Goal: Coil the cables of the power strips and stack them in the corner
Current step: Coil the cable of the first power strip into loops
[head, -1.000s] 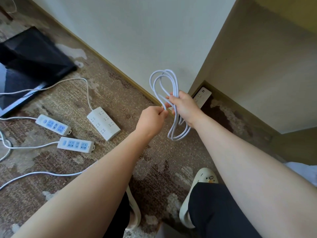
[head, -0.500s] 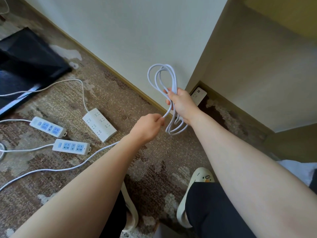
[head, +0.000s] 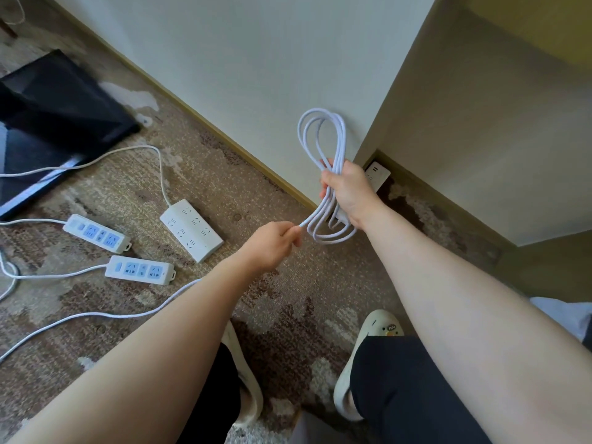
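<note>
While the right hand (head: 349, 195) gripped a white cable coil (head: 323, 161) of several loops, held upright before the wall with its long axis near vertical, the left hand (head: 272, 245) pinched the loose strand (head: 96, 315) trailing down-left across the carpet (head: 304, 283). Four power strips showed: one in the corner (head: 378, 174) behind the right hand, pointing into the corner, and three on the carpet to the left, a wide white one (head: 191, 230) angled toward the wall and two narrow blue-socketed ones (head: 97, 233) (head: 140, 270) lying roughly left to right
</note>
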A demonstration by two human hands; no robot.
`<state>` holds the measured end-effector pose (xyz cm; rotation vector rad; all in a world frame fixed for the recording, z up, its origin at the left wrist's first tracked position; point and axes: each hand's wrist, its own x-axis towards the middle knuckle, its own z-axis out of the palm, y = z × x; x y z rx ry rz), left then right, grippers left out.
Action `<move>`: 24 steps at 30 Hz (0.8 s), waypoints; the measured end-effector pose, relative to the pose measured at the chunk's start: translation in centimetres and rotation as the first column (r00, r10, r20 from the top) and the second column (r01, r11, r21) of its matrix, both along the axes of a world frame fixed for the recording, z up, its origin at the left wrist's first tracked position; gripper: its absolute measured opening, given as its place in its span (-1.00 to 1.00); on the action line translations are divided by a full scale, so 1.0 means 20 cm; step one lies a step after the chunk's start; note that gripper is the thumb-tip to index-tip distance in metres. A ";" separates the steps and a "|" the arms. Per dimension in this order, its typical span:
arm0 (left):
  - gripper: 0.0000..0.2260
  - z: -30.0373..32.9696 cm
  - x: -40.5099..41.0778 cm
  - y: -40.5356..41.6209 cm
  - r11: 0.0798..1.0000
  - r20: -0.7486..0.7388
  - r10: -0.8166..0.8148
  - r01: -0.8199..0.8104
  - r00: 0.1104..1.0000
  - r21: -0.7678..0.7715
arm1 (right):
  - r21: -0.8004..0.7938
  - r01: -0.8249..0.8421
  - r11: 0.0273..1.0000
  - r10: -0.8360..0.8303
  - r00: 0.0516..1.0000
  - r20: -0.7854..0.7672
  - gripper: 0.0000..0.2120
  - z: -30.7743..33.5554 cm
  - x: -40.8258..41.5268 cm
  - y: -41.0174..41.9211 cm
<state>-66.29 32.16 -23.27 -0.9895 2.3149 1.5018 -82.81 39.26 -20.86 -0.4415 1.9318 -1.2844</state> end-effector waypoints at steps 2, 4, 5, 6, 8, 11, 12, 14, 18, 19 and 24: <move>-0.72 -0.02 0.09 -0.04 0.999 0.030 -0.036 0.036 0.999 0.023 | 0.008 0.016 1.000 -0.016 1.000 -0.012 -0.81 0.00 -0.04 0.00; -0.75 -0.03 0.20 -0.11 0.998 0.072 -0.061 0.061 0.996 0.008 | 0.014 0.021 1.000 -0.021 1.000 -0.013 -0.81 0.00 -0.06 0.01; -0.76 -0.04 0.25 -0.16 0.998 0.086 -0.059 0.061 0.995 -0.025 | 0.016 0.025 1.000 -0.025 1.000 -0.006 -0.81 0.00 -0.07 0.02; -0.76 -0.04 0.30 -0.20 0.997 0.091 -0.042 0.048 0.995 -0.063 | 0.016 0.035 0.999 -0.035 0.999 0.003 -0.80 -0.01 -0.07 0.02; -0.77 -0.06 0.38 -0.28 0.994 0.089 0.013 -0.004 0.996 -0.108 | 0.006 0.059 0.998 -0.059 0.998 0.021 -0.82 -0.01 -0.06 0.01; -0.81 -0.07 0.40 -0.23 0.987 0.161 -0.089 0.109 0.983 -0.118 | -0.073 0.079 0.994 -0.073 0.993 0.092 -0.87 -0.01 -0.02 -0.03; -0.82 -0.08 0.38 -0.18 0.974 0.193 -0.175 0.199 0.966 -0.111 | -0.110 0.081 0.991 -0.066 0.989 0.133 -0.89 0.00 0.00 -0.05; -0.82 -0.09 0.30 -0.04 0.925 0.218 -0.324 0.357 0.920 -0.132 | -0.137 0.056 0.989 -0.031 0.983 0.181 -0.88 0.00 0.03 -0.07; -0.78 -0.13 0.21 0.12 0.873 0.202 -0.378 0.421 0.904 -0.249 | -0.081 -0.005 0.997 0.013 0.995 0.100 -0.89 -0.02 0.06 -0.07; -0.78 -0.14 0.22 0.11 0.880 0.210 -0.366 0.411 0.907 -0.239 | -0.068 -0.001 0.998 0.006 0.998 0.069 -0.90 -0.02 0.05 -0.06; -0.81 -0.16 0.34 -0.07 0.965 0.162 -0.224 0.242 0.961 -0.099 | -0.046 0.064 0.997 -0.065 0.998 -0.024 -0.82 -0.02 -0.04 0.00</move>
